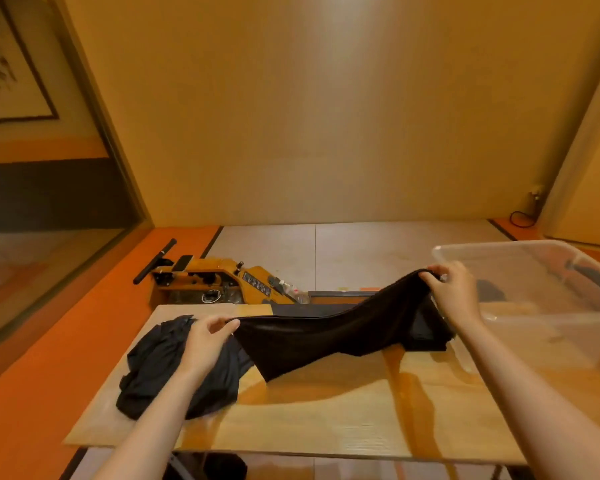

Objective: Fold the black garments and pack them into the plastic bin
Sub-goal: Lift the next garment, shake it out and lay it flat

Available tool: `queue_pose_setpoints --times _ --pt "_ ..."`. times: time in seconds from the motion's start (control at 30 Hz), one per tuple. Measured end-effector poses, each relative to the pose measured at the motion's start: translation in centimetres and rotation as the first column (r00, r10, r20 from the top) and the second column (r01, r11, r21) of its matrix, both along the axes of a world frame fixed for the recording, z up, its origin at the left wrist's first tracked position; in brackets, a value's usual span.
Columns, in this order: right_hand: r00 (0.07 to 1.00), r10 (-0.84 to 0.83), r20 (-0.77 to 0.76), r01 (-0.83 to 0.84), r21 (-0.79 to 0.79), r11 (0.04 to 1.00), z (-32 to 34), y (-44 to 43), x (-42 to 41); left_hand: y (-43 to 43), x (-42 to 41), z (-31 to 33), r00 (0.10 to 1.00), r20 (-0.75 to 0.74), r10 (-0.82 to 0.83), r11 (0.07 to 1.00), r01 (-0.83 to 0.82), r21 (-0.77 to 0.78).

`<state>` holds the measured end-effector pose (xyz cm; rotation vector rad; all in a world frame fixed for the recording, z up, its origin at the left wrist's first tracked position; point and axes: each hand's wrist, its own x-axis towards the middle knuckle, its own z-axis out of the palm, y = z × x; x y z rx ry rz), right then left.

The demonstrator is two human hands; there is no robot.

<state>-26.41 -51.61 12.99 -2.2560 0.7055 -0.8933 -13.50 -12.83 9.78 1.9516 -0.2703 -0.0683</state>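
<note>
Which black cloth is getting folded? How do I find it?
Start at the wooden table. Between the crumpled black heap on its left and the clear plastic bin on its right, one black garment stretches across. It alone is lifted, pinched by the left hand and right hand.

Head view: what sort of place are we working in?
Probably a bare indoor workroom rather than a home: a plain wooden table, a yellow machine on the tiled floor behind it, and blank panelled walls.
</note>
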Motion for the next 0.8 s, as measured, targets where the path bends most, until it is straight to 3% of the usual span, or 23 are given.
queue_pose_setpoints --times 0.1,0.23,0.33,0.43,0.5,0.57,0.67,0.8 --pt "0.995 0.009 -0.099 -0.001 0.082 0.997 -4.2 0.8 -1.4 0.5 -2.8 -3.8 0.997 -0.073 0.024 0.999 -0.021 0.036" --pt "0.983 -0.03 -0.179 0.05 0.107 0.993 -6.5 2.1 -2.2 -0.1 -6.1 -8.4 0.947 -0.308 0.091 0.995 -0.099 -0.011" --pt "0.987 0.038 -0.156 -0.025 0.089 0.996 -5.0 4.6 -0.1 -2.6 -8.5 -10.6 0.888 -0.448 0.103 0.987 -0.148 -0.067" --pt "0.977 0.191 -0.09 -0.186 0.063 0.981 -2.1 9.7 3.6 -6.4 -11.5 -10.8 0.85 -0.526 0.005 0.983 -0.102 -0.156" --pt "0.914 0.4 -0.076 -0.4 0.015 0.917 -0.4 14.2 5.6 -8.8 -13.5 -10.6 0.815 -0.573 -0.085 0.976 -0.048 -0.213" --pt "0.766 0.62 -0.172 -0.632 -0.021 0.775 -0.5 18.4 6.6 -10.4 -14.7 -10.3 0.769 -0.623 -0.141 0.97 -0.02 -0.244" --pt "0.563 0.754 -0.337 -0.779 0.087 0.621 -4.5 20.9 6.2 -9.9 -14.6 -10.6 0.73 -0.659 -0.181 0.958 -0.022 -0.287" --pt "0.577 0.709 -0.405 -0.673 0.256 0.694 -10.8 17.9 4.2 -5.3 -11.2 -11.9 0.805 -0.585 -0.099 0.987 0.003 -0.163"
